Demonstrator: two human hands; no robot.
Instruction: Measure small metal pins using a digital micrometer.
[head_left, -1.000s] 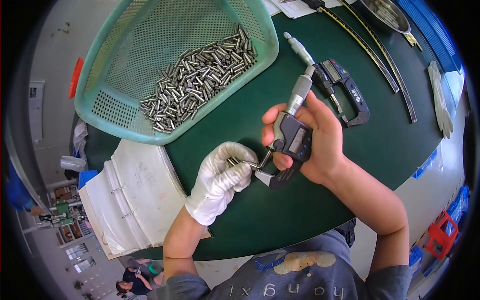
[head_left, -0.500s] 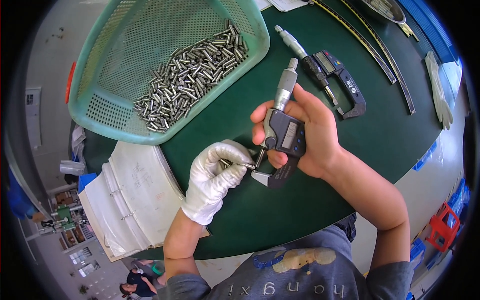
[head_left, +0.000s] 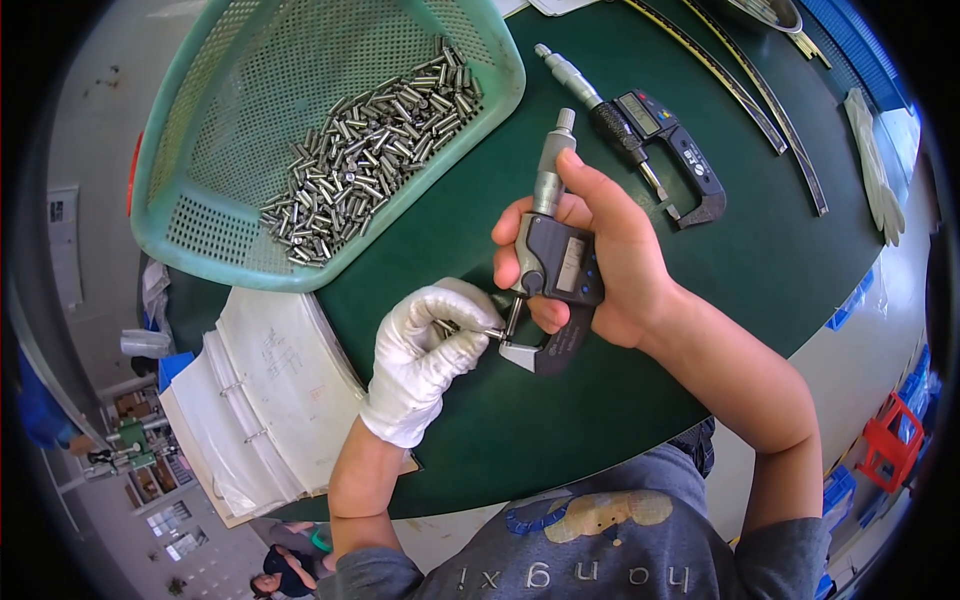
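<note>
My right hand [head_left: 610, 265], bare, grips a digital micrometer [head_left: 552, 262] upright over the dark green table [head_left: 760, 260], thumb lying along its thimble. In a white glove, my left hand [head_left: 425, 355] pinches a small metal pin [head_left: 488, 333] between the micrometer's jaws, with a few more pins bunched in the palm. Up and to the left, a teal mesh basket [head_left: 200, 225] holds a heap of several small metal pins [head_left: 365, 145].
A second digital micrometer [head_left: 650, 130] lies on the table just beyond my right hand. Long metal rulers [head_left: 760, 110] and a white glove [head_left: 875, 170] sit at the far right. An open white ring binder [head_left: 265, 400] overhangs the table's near left edge.
Both hands with the micrometer have shifted slightly left and nearer to me in the picture. The grip on the micrometer and the pin is the same.
</note>
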